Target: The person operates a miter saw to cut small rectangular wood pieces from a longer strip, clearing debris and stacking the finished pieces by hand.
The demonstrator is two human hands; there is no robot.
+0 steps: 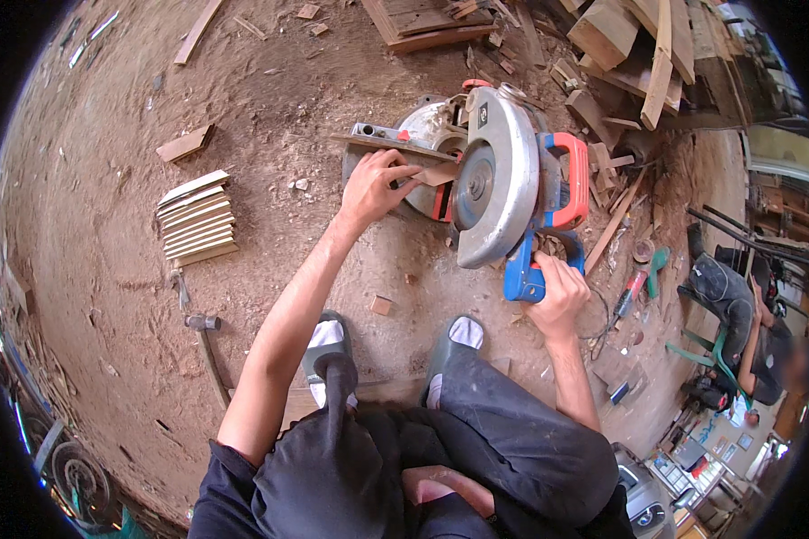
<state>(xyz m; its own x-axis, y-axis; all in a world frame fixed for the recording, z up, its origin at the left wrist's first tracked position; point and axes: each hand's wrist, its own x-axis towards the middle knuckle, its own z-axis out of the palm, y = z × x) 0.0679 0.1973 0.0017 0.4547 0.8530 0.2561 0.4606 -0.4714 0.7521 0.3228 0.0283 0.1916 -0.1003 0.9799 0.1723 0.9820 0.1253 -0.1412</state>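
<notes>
A mitre saw (496, 180) with a grey guard, round blade, red carry handle and blue grip (521, 280) rests on the dirt floor before me. My left hand (377, 187) is at the metal fence (373, 140), fingers closed on a small wooden piece (436, 174) that reaches under the blade guard. My right hand (554, 292) is wrapped round the blue grip on the saw's near end. To the left, a stack of short pale boards (196, 229) lies beside a loose wooden block (185, 144).
Scrap timber (602, 36) fills the back right. A hammer (202, 322) lies left of my feet, a power tool (631, 289) with a cord on the right. Another person (728, 296) in dark clothes sits at the far right. A wheel (79, 472) shows lower left.
</notes>
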